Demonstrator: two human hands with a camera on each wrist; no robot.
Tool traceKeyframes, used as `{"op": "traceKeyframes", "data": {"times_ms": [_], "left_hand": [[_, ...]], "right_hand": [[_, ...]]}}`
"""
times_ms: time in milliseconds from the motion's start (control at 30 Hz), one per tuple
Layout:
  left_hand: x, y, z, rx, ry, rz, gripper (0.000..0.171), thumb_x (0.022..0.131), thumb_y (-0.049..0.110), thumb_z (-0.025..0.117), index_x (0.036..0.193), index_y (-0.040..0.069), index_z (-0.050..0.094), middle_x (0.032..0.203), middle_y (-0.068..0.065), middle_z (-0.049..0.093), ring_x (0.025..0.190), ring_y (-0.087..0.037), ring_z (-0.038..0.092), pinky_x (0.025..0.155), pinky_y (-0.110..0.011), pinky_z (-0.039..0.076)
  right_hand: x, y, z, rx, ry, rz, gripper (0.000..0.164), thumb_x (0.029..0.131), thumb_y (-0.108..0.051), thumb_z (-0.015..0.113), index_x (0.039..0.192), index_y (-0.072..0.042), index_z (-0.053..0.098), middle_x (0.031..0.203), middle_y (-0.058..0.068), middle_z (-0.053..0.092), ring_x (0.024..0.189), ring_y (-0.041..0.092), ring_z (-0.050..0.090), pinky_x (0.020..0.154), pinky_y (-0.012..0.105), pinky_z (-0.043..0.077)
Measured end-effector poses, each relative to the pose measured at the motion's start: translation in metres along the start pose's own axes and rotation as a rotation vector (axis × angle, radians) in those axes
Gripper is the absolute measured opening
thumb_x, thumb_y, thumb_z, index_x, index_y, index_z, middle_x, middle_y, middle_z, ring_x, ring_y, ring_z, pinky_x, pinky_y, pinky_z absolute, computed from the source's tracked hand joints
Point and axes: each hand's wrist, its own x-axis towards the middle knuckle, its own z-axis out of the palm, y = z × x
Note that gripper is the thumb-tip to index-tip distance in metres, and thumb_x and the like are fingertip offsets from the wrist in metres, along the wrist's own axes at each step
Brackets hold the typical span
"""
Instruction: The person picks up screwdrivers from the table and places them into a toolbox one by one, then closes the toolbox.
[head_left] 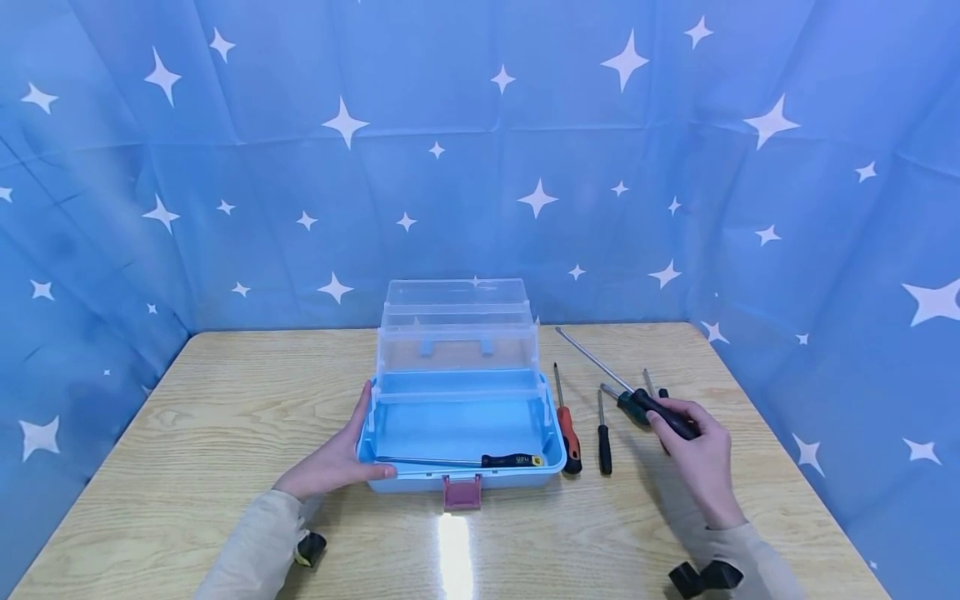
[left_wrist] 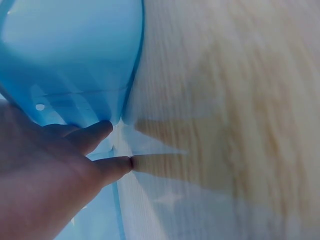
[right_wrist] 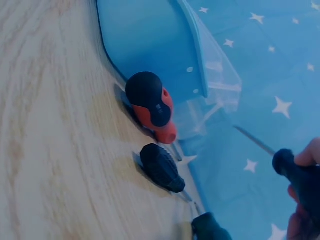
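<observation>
My left hand (head_left: 341, 454) rests on the left front corner of a light blue toolbox (head_left: 461, 479), thumb on the front rim and fingers stretched along the side. In the left wrist view those fingers (left_wrist: 95, 135) look straight against the blue wall. The clear lid stands raised. Inside, along the front, lies a screwdriver (head_left: 513, 461) with a black handle and yellow end. My right hand (head_left: 701, 450) grips the black handle of a long screwdriver (head_left: 596, 360), its shaft pointing up and left. Under it on the table is a green-and-black screwdriver (head_left: 633, 408), partly covered.
Between the box and my right hand lie a red-and-black screwdriver (head_left: 568, 433) and a small black screwdriver (head_left: 604, 450). Another dark-handled screwdriver (head_left: 649, 382) lies behind the right hand. A purple latch (head_left: 462, 493) hangs at the box front. A starry blue curtain (head_left: 435, 183) surrounds the wooden table (head_left: 247, 400).
</observation>
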Motion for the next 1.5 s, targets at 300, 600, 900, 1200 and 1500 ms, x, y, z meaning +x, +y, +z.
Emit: {"op": "traceKeyframes", "data": {"times_ms": [300, 600, 900, 1200, 1500], "left_hand": [[0.000, 0.000, 0.000, 0.006, 0.002, 0.003, 0.124, 0.079, 0.026, 0.080, 0.151, 0.032, -0.020, 0.159, -0.019, -0.005, 0.141, -0.049, 0.009, 0.105, -0.067, 0.020], [-0.001, 0.002, 0.000, -0.002, -0.002, -0.001, 0.125, 0.079, 0.025, 0.081, 0.151, 0.028, -0.021, 0.159, -0.019, -0.007, 0.141, -0.048, 0.008, 0.106, -0.066, 0.018], [-0.003, 0.006, -0.001, -0.009, -0.003, -0.001, 0.126, 0.078, 0.023, 0.081, 0.151, 0.025, -0.022, 0.158, -0.021, -0.008, 0.141, -0.048, 0.005, 0.106, -0.067, 0.015], [-0.001, 0.003, -0.001, -0.025, 0.000, 0.001, 0.126, 0.078, 0.021, 0.081, 0.152, 0.020, -0.021, 0.159, -0.019, -0.009, 0.142, -0.046, 0.004, 0.107, -0.065, 0.013], [0.000, 0.001, 0.000, -0.026, 0.002, 0.004, 0.125, 0.078, 0.022, 0.081, 0.151, 0.028, -0.020, 0.159, -0.019, -0.008, 0.141, -0.047, 0.006, 0.107, -0.066, 0.015]], "right_hand": [[0.001, -0.001, -0.005, 0.031, -0.024, -0.067, 0.027, 0.084, -0.009, 0.076, 0.111, -0.003, 0.073, 0.092, -0.008, 0.066, 0.086, 0.002, 0.058, 0.067, 0.010, 0.045], [-0.001, -0.008, -0.009, 0.057, -0.051, -0.079, 0.027, 0.088, -0.011, 0.072, 0.112, -0.001, 0.072, 0.094, -0.008, 0.065, 0.088, 0.005, 0.059, 0.068, 0.011, 0.047], [0.000, -0.010, -0.010, 0.080, -0.078, -0.091, 0.027, 0.088, -0.012, 0.072, 0.113, -0.001, 0.071, 0.098, -0.007, 0.066, 0.091, 0.005, 0.060, 0.070, 0.012, 0.049], [-0.002, -0.017, -0.011, 0.101, -0.108, -0.123, 0.026, 0.089, -0.010, 0.071, 0.113, 0.000, 0.071, 0.099, -0.007, 0.066, 0.089, 0.007, 0.060, 0.066, 0.014, 0.049], [-0.004, -0.022, -0.010, 0.159, -0.165, -0.185, 0.027, 0.089, -0.006, 0.070, 0.115, 0.003, 0.069, 0.099, -0.006, 0.065, 0.075, 0.007, 0.059, 0.056, 0.016, 0.047]]}}
